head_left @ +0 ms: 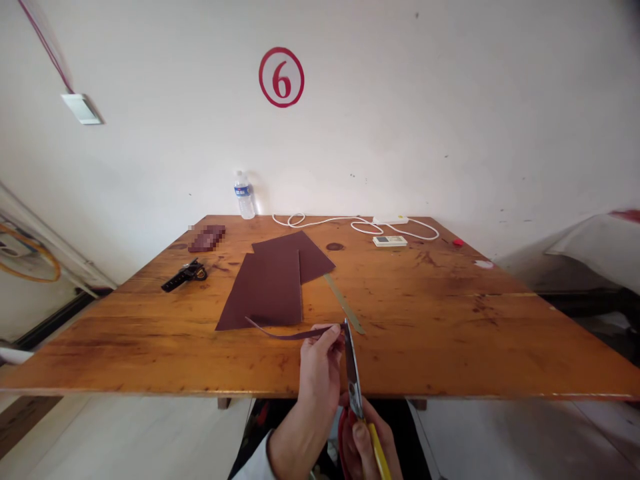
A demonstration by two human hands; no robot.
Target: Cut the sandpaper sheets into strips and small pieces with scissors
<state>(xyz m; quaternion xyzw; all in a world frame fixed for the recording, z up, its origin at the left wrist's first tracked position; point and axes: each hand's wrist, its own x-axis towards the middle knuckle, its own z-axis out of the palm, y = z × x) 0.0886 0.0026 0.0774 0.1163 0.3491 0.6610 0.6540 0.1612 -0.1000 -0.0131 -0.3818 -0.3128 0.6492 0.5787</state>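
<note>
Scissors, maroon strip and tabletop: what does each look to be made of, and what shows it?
Scissors: apparently metal blades, from their smooth grey look; yellow and red handles, probably plastic by their solid bright colour.
Strip: thin and curling, with a matte face; paper, card or thin leatherette, unclear which.
Tabletop: wood, seemingly varnished, given its grain, dark knots and soft sheen.

Before me on the worktop (pixel 450 340): clear, blue-labelled bottle (pixel 245 201), upright, 11 o'clock; black strapped item (pixel 184 275), 10 o'clock; white power strip (pixel 390 219) with looped cable (pixel 335 219), 1 o'clock; white box (pixel 390 241), same bearing, nearer me. On the wall (pixel 380 120), 12 o'clock: red circled 6 (pixel 281 77).
</note>
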